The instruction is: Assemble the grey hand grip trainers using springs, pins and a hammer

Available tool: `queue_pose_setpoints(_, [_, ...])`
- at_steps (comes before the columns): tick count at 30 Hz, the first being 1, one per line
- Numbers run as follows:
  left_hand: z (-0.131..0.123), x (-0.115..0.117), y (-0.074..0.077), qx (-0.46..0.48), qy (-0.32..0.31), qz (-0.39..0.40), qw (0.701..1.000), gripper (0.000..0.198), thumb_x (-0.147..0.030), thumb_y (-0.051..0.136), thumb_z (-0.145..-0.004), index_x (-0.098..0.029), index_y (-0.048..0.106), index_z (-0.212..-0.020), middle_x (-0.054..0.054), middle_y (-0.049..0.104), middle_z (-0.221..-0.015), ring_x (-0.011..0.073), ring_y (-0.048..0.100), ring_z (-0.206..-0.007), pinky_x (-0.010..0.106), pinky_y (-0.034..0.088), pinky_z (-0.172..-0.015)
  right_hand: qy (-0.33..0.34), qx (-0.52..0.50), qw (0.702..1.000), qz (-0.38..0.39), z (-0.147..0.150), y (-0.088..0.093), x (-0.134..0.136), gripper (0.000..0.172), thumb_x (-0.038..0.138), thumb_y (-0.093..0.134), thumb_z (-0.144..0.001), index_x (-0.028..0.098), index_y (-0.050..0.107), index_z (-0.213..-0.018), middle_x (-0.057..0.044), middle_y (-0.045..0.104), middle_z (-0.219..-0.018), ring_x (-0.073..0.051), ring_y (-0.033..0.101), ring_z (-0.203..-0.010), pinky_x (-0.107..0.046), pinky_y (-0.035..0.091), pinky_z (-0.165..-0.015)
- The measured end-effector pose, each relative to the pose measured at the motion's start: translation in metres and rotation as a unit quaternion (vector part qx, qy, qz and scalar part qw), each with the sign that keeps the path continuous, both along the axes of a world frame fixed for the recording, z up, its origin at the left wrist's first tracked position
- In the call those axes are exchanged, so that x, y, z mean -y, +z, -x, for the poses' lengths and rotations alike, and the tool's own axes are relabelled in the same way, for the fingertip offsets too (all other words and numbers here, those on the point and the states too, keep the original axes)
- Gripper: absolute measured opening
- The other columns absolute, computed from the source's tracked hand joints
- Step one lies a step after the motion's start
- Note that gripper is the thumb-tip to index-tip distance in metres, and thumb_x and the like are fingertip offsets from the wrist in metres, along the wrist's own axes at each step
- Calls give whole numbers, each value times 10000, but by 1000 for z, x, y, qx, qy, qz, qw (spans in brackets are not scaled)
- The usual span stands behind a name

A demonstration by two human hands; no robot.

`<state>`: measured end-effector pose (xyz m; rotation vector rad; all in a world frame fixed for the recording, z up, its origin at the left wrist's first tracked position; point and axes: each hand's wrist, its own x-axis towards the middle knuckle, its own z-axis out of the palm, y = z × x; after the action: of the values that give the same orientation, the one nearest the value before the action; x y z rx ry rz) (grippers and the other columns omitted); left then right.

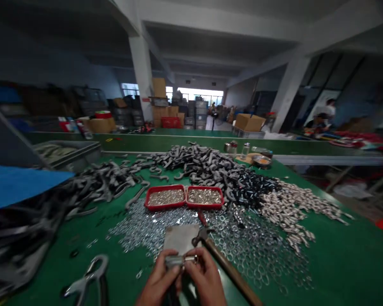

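Close in front of me, my left hand (158, 278) is closed round a grey metal part (172, 261). My right hand (207, 278) pinches a shiny ribbed metal piece (191, 258), spring-like or threaded, at that part's right end. Whether the two pieces are joined, I cannot tell. A flat metal plate (182, 238) lies just beyond the fingers. Beside my right hand rests a hammer (225, 261), its head by the plate and its wooden handle slanting towards me. At the lower left lies a plier-like metal tool (89, 278) with curved jaws.
Two red trays (185, 204) hold small shiny parts, with loose small metal pieces (140, 225) and rings (258, 259) around them. Grey curved handles (201, 161) are heaped behind; pale metal cylinders (284, 208) lie right. A grey crate (83, 151) stands left. A person (328, 112) is far right.
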<state>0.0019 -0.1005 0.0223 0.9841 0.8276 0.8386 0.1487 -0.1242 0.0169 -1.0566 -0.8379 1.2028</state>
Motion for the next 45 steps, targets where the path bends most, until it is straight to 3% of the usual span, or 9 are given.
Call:
queue_pose_setpoints(6, [-5,27,-8,-20,-201,31,979,573,-656,647,-799,-186,465,-1071,-3,650,-646,39,385,-355,155,271,-368,165,106,980,-25,-29,18,8,286,498,703,-804,217,663,-836,-24,613,-882,-204,598,-866,-308,473,-754])
queue_pose_setpoints(9, [4,24,-2,-51,-143,34,988,425,-603,556,-876,-191,470,-940,-5,650,-565,32,275,-294,156,201,-320,188,278,941,-36,-60,25,7,188,401,588,-912,229,656,-944,-44,630,-936,-214,597,-902,-355,478,-828])
queue_pose_setpoints(13, [23,5,14,-70,29,-24,997,381,-567,504,-918,-186,507,-911,25,697,-733,45,393,-389,159,304,-384,118,610,777,-103,-103,1,13,163,234,511,-948,220,655,-875,-84,629,-971,-237,563,-926,-367,472,-816])
queue_pose_setpoints(17, [21,-12,23,-84,2,-30,996,360,-533,507,-935,-176,548,-957,53,706,-889,77,532,-532,195,422,-525,128,717,671,-136,-117,-27,21,249,153,482,-936,219,610,-733,-85,659,-892,-236,545,-812,-353,461,-722])
queue_pose_setpoints(21, [-6,-19,12,-149,44,-75,985,336,-501,555,-917,-173,545,-845,23,685,-762,86,483,-514,200,364,-516,130,571,805,-96,-101,-18,8,161,252,510,-949,225,636,-852,-81,671,-959,-244,575,-889,-388,478,-803])
queue_pose_setpoints(26, [-31,-23,8,-183,129,-193,955,319,-463,447,-980,-185,587,-913,48,671,-862,175,617,-805,277,471,-768,113,144,981,70,-58,17,-16,281,425,570,-938,203,615,-1106,-29,666,-834,-180,635,-761,-332,515,-764])
queue_pose_setpoints(36, [-29,-22,6,-240,156,-197,938,395,-506,507,-919,-196,580,-1151,148,624,-1221,279,522,-1224,377,376,-1053,192,-175,954,146,-22,18,-21,233,364,709,-877,142,660,-931,-10,653,-792,-79,604,-636,-189,506,-614])
queue_pose_setpoints(41, [-35,-21,20,-242,153,-154,946,395,-523,470,-927,-186,567,-1109,146,639,-1131,289,568,-1122,402,410,-996,92,102,990,10,-27,6,-15,168,352,657,-897,197,653,-962,-16,691,-762,-161,672,-649,-277,547,-625])
queue_pose_setpoints(45, [-31,-17,32,-206,108,-147,961,370,-515,484,-935,-200,582,-1105,114,652,-1155,267,578,-1116,360,416,-996,45,394,880,-263,-36,6,-9,352,181,589,-921,286,613,-1256,-77,729,-1076,-230,683,-968,-362,543,-865])
